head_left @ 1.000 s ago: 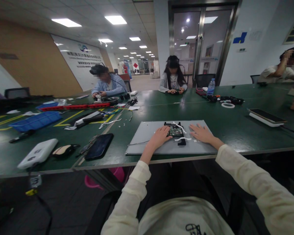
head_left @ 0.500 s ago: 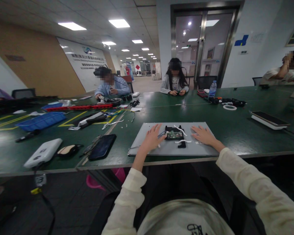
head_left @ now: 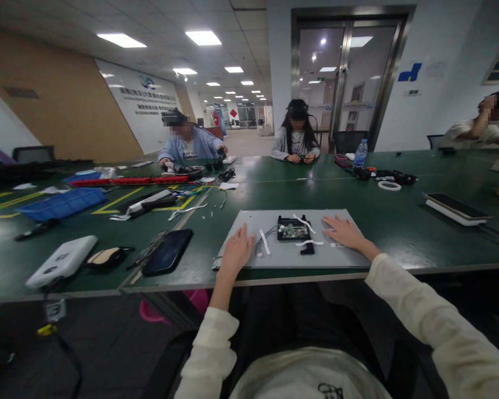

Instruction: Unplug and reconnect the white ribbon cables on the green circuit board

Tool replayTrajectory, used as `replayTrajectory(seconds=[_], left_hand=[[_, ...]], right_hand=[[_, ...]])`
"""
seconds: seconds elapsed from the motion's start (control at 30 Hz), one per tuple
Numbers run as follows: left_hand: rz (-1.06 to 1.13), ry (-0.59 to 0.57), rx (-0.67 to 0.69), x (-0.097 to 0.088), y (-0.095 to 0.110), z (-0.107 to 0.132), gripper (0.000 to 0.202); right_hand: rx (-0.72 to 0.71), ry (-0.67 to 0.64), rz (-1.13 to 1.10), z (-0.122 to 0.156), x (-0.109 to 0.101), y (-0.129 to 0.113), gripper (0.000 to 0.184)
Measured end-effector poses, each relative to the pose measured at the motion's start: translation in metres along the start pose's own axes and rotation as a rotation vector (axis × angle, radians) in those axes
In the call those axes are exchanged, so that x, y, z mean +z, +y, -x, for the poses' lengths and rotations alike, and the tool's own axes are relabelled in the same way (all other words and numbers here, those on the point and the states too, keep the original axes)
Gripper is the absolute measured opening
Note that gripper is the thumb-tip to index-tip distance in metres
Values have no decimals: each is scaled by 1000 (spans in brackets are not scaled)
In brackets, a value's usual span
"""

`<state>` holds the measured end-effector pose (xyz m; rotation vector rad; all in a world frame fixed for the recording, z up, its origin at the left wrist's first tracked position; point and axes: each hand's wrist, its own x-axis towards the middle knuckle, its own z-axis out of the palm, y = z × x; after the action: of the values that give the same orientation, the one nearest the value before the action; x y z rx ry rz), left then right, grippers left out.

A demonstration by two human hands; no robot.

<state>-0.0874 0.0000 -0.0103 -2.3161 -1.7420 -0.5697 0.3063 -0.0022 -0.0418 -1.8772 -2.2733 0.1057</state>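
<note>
A flat grey panel (head_left: 270,216) lies near the table's front edge. Mounted on it is a green circuit board (head_left: 294,230) in a black frame, with a black L-shaped piece (head_left: 307,249) just below. White strips (head_left: 309,243) stick out around the board, and one separate white strip (head_left: 265,242) lies to its left beside a thin grey cable. My left hand (head_left: 238,247) rests on the panel's left part, fingers stretched out and holding nothing. On the right part lies my right hand (head_left: 344,231), flat with fingers apart, to the right of the board.
Left of the panel are a dark phone (head_left: 168,252), a white power bank (head_left: 62,261) and a blue tray (head_left: 62,204). At right lies a white device with a dark top (head_left: 457,208). A bottle (head_left: 360,154) and white ring (head_left: 390,185) stand farther back. Co-workers sit across the table.
My left hand has moved left, away from the board, uncovering the cable and a white strip. My right hand stays about where it was. A co-worker's hand at back left has reached outward.
</note>
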Motion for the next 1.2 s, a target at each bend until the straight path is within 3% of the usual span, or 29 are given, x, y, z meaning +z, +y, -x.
replayTrajectory(seconds=[0.57,0.9,1.2], left_hand=[[28,1,-120,-23,-1,9,56],[70,41,-132,-14,-10,13,57],[64,17,-136,-21,-1,20,55]], right_hand=[[-66,26,-27,-6,-4,-10,56],[-81,46,-17,-9,3,-8,57],[-82,42,-17,-4,6,-4,58]])
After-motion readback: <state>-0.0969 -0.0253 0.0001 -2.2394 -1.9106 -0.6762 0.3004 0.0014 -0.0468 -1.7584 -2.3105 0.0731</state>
